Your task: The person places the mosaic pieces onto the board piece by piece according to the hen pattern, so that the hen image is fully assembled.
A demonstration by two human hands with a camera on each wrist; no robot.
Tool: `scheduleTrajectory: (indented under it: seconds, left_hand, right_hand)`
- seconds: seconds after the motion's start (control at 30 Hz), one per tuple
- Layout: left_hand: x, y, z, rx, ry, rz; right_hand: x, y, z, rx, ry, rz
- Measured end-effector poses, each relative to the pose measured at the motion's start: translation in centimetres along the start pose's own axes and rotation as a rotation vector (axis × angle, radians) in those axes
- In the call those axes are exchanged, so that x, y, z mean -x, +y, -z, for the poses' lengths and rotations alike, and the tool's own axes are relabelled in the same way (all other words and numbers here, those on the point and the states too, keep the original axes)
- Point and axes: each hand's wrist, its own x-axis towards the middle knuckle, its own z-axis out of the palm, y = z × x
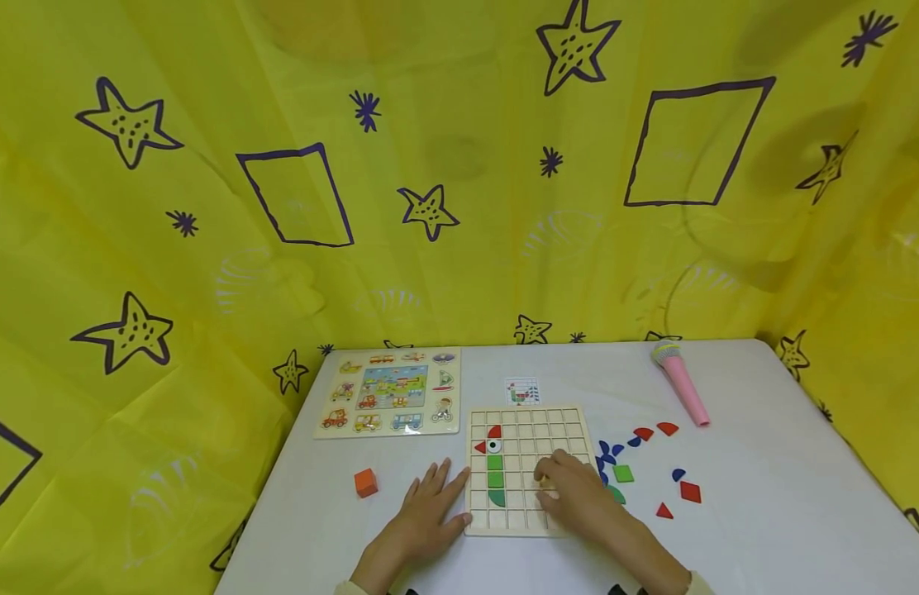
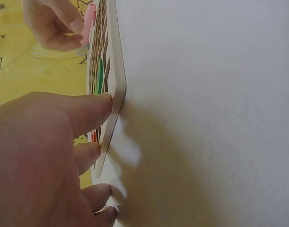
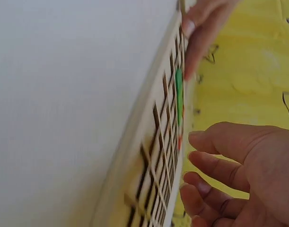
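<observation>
A wooden grid board lies on the white table. Down its left side runs a column of flat pieces: a red quarter circle, a white eye piece beside a red triangle, two green squares and a green quarter circle. My left hand touches the board's left edge, its thumb and fingertips at the rim in the left wrist view. Above the board's right half hovers my right hand; its fingers are loosely bent, thumb apart, with no piece visible between them in the right wrist view.
Loose red, blue and green pieces lie right of the board. Behind it is a small pattern card. A picture puzzle and an orange cube sit left; a pink microphone lies back right. Yellow cloth hangs behind.
</observation>
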Motion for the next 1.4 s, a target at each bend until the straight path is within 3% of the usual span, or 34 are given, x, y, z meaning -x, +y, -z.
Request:
scheduleTrajectory:
  seconds: [0.3,0.53,0.77,1.0,1.4]
  left_hand:
    - [0.3,0.2,0.3,0.007,-0.001,0.004]
    - [0.1,-0.1,0.0,-0.005,0.001,-0.003]
    - [0.1,-0.1,0.0,0.002,0.009,-0.016]
    - [0.3,0.1,0.1,0.001,0.007,-0.013]
    - [0.2,-0.1,0.0,-0.001,0.008,-0.017]
  right_hand:
    - [1.8,6.0,4.8,-0.009,-0.001,-0.158]
    - [2.2,10.0,4.9,-0.025,-0.048,-0.162]
    - [2.4,10.7,4.6,-0.064,-0.035,-0.127]
    - [2.4,11.1,4.3,-0.127,-0.047,-0.147]
    - [2.5,11.0,4.3,-0.12,-0.053,-0.143]
